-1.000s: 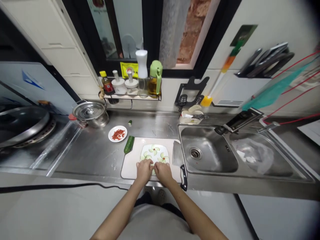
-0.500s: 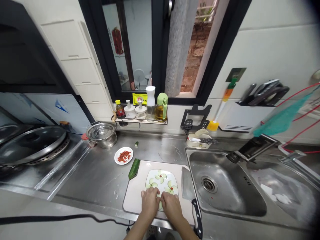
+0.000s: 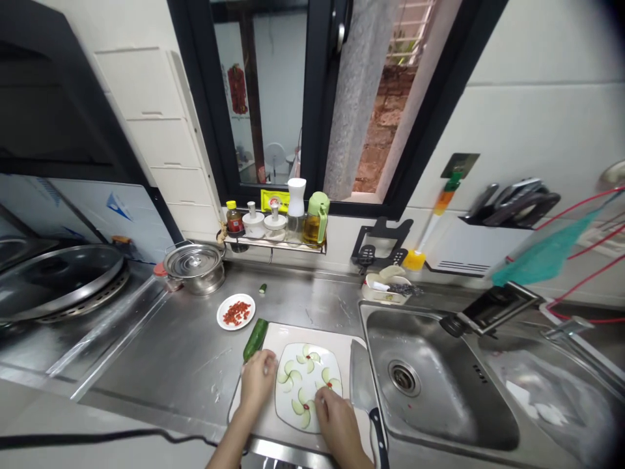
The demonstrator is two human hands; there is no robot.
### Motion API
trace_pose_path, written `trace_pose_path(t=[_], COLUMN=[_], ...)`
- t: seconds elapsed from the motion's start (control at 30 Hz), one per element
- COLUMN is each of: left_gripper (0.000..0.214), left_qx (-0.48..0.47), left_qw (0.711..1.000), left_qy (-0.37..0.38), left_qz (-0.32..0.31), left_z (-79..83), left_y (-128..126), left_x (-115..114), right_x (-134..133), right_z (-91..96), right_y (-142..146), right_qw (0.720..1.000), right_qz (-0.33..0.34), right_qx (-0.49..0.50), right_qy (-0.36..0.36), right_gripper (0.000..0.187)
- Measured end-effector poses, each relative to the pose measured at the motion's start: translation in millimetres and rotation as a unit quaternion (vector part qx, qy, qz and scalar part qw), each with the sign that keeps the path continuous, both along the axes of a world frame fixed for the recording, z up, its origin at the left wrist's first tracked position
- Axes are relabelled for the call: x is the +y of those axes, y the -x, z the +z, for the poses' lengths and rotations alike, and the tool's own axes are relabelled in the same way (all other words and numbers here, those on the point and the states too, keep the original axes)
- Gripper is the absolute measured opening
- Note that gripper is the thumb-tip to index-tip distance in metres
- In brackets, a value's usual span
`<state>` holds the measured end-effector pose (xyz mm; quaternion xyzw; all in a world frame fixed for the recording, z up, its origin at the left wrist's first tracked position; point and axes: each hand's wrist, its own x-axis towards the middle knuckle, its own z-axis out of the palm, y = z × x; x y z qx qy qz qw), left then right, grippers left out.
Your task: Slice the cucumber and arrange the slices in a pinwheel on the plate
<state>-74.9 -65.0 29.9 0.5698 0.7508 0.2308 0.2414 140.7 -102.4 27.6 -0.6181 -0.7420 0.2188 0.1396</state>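
Observation:
A white plate [image 3: 286, 417] lies on the light cutting board [image 3: 263, 423], with thin cucumber slices [image 3: 290, 376] fanned out like flowers, some with red centres. Beside the plate's left edge, my left hand [image 3: 258, 379] is raised with its fingers loosely bent and apart, near the cut cucumber [image 3: 255, 339]. My right hand [image 3: 338, 417] is over the plate's right side, fingers curled together close to a slice fan; anything between its fingertips is hidden. To its right rests a kitchen knife [image 3: 360, 378] along the board's edge.
A small plate of red pieces [image 3: 236, 314] and a cucumber end [image 3: 262, 288] are on the steel counter. A lidded pot [image 3: 195, 267] stands at the back left. The sink [image 3: 430, 365] is to the right. Seasoning containers line a shelf [image 3: 273, 242] below the window.
My hands have moved apart from the plate's near side. The left went up and left toward the cucumber, the right slightly right. The slice fan beneath them is now uncovered. The view shifted slightly.

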Motion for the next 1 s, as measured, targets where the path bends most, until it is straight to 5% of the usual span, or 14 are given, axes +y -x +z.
trace_pose_path(t=[0.2,0.47,1.0], left_gripper=[0.029,0.034,0.032], left_qx=[0.144,0.239,0.24], left_qw=[0.988,0.966,0.962], left_qy=[0.013,0.062,0.118], left_qz=[0.06,0.079,0.049], left_z=[-4.6,-27.4,-24.8], left_y=[65,115,128], left_x=[43,86,118], right_x=[0,2,9], right_z=[-4.0,-3.3,2.1], right_y=[-6,-7,-10], right_qw=[1.0,1.0,1.0], right_qz=[-0.014,-0.015,-0.009], right_qx=[0.014,0.009,0.02], right_qy=[-0.012,-0.017,-0.019], right_gripper=[0.026,0.024,0.022])
